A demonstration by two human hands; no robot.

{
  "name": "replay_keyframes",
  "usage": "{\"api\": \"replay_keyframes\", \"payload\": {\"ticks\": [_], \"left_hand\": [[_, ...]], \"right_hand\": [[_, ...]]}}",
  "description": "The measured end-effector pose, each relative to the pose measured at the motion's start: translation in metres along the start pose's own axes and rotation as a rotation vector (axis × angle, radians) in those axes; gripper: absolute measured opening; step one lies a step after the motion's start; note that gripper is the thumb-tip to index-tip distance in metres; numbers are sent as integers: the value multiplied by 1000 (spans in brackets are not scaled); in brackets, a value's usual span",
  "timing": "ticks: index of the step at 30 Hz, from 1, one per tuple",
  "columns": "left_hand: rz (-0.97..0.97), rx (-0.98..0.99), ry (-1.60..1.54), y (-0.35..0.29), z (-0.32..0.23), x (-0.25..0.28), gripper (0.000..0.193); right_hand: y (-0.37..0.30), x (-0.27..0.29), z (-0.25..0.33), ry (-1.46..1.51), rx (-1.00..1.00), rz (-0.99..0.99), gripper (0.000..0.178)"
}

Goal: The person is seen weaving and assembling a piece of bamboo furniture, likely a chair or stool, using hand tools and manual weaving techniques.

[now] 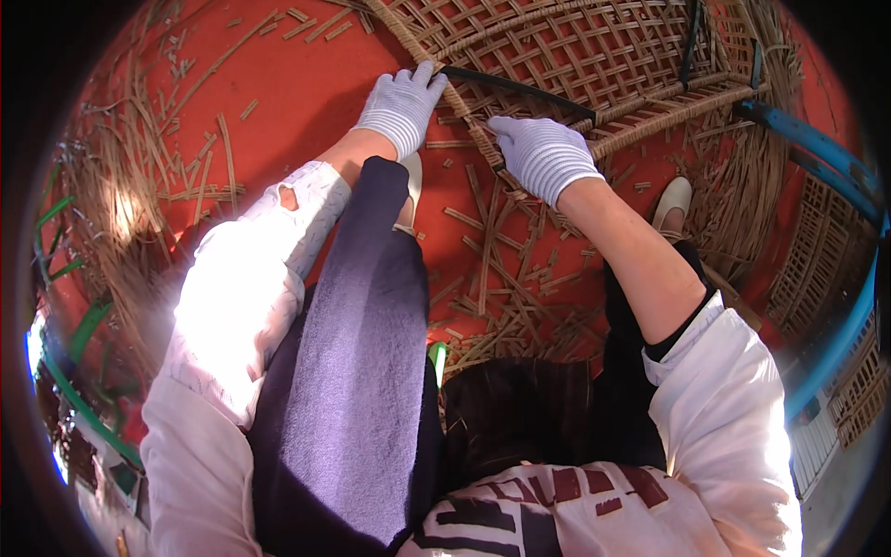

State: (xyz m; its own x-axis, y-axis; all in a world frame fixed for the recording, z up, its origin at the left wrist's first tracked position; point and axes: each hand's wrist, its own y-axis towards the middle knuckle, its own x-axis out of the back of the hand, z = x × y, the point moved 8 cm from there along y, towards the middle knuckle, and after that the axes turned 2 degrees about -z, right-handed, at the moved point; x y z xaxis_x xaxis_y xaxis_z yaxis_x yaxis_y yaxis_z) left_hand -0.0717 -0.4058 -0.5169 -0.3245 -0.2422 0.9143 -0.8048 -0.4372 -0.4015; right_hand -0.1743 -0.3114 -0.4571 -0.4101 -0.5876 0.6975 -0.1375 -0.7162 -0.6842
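A brown woven wicker piece, shaped like part of a chair, lies in front of me with its wrapped edges toward me. My left hand, in a white knit glove with ribbed cuffs, has its fingers closed over the wrapped edge at the near left corner. My right hand, gloved alike, is curled beside the lower end of that same edge, its fingertips against the wrapping. Whatever the right fingers hold is hidden under the hand. A dark bar runs across the frame between both hands.
Cut cane strips lie scattered over the red floor covering. Long cane bundles lie at left, with more at right. Blue tubing and woven panels stand at right, green tubing at left.
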Motion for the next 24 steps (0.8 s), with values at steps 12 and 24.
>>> {"api": "replay_keyframes", "payload": {"ticks": [12,24], "left_hand": [[65,9,-5,0,1,3,80],[40,13,-14,3,-3,4,73]], "right_hand": [[4,-12,3,-45,19,-25,35],[2,-17,10,-129,57,-40,43]]}}
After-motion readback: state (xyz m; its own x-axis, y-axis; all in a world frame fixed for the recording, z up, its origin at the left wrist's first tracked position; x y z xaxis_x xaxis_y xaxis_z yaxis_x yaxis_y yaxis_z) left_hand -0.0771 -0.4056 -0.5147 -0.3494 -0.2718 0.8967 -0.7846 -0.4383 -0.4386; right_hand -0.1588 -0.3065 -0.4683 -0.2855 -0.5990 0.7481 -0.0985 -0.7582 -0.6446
